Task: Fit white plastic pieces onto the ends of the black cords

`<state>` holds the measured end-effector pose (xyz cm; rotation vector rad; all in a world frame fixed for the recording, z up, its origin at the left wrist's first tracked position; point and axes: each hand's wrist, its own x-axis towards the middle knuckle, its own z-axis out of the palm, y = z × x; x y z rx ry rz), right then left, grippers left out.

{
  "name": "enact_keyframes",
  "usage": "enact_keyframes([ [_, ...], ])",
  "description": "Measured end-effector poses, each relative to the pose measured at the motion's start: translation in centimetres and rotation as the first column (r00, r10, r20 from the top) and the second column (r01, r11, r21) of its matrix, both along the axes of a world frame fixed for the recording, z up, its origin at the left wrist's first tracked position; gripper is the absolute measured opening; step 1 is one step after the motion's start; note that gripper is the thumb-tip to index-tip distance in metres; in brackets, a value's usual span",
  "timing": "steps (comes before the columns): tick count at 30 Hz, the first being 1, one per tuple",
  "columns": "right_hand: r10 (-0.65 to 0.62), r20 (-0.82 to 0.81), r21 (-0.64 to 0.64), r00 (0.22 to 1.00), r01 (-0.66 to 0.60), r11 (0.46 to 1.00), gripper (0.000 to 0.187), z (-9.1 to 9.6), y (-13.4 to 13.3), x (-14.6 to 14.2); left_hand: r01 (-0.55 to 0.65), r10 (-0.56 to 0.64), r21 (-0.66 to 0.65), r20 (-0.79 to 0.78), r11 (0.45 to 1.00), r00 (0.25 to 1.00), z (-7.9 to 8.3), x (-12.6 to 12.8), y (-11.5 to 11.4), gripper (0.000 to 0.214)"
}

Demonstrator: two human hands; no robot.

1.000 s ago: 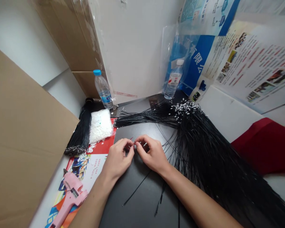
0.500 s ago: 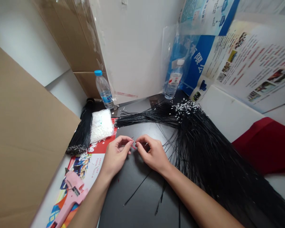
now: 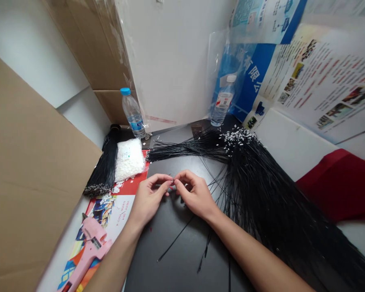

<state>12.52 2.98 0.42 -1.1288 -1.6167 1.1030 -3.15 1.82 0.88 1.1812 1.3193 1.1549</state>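
My left hand [image 3: 152,194] and my right hand [image 3: 194,192] meet fingertip to fingertip above the dark tabletop [image 3: 176,251]. Each is closed in a pinch of thumb and forefinger. A thin wire's small end lies in the right pinch; what the left fingers grip is too small to make out. A bit of red [image 3: 171,187] shows just under the fingertips. Loose black wires [image 3: 174,240] lie on the table below my right hand. Just right of that hand spreads a large bundle of black wires [image 3: 255,186] with white tips.
Another wire bundle [image 3: 188,148] lies across the back. On the left are a bag of small white pieces [image 3: 130,159], a dark wire bundle [image 3: 106,166] and a pink glue gun [image 3: 91,243]. Two bottles, one blue-capped [image 3: 133,115] and one white-capped [image 3: 222,103], stand behind.
My right hand has moved slightly left and up, so its fingertips now touch the left ones. The small gap between them has closed.
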Motion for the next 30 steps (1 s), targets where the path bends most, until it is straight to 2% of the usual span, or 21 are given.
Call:
enact_keyframes([
  [5, -0.015, -0.04, -0.04, 0.999, 0.014, 0.999, 0.014, -0.18, 0.06, -0.01, -0.011, 0.01, -0.013, -0.091, 1.0, 0.996, 0.08, 0.14, -0.11, 0.026],
  [12, -0.038, 0.049, 0.091, 0.998, 0.034, 0.995, 0.01, -0.27, -0.13, 0.04, 0.043, -0.002, 0.097, -0.39, 0.994, 0.921, 0.27, -0.11, -0.65, 0.019],
  [19, -0.032, 0.128, 0.21, 0.991, 0.004, 0.978, 0.01, -0.64, -0.31, 0.1, 0.097, 0.046, 0.224, -0.558, 0.97, 0.828, 0.15, -0.19, -0.7, 0.015],
  [22, -0.036, 0.152, 0.254, 0.988, -0.004, 0.967, 0.01, -0.65, -0.32, 0.2, 0.056, 0.024, 0.166, -0.446, 0.985, 0.895, 0.33, -0.15, -0.64, 0.014],
  [25, -0.05, 0.153, 0.265, 0.987, 0.007, 0.964, 0.01, -0.55, -0.28, 0.34, 0.02, -0.021, -0.008, -0.131, 1.0, 0.991, 0.58, -0.17, -0.54, 0.023],
  [27, -0.065, 0.151, 0.266, 0.986, 0.023, 0.964, 0.01, -0.46, -0.25, 0.43, 0.029, -0.021, -0.109, 0.08, 0.994, 0.997, 0.72, -0.17, -0.48, 0.031],
  [30, -0.067, 0.163, 0.263, 0.984, 0.023, 0.964, 0.011, -0.32, -0.25, 0.53, 0.045, -0.001, -0.18, 0.236, 0.983, 0.972, 0.82, -0.07, -0.45, 0.038],
])
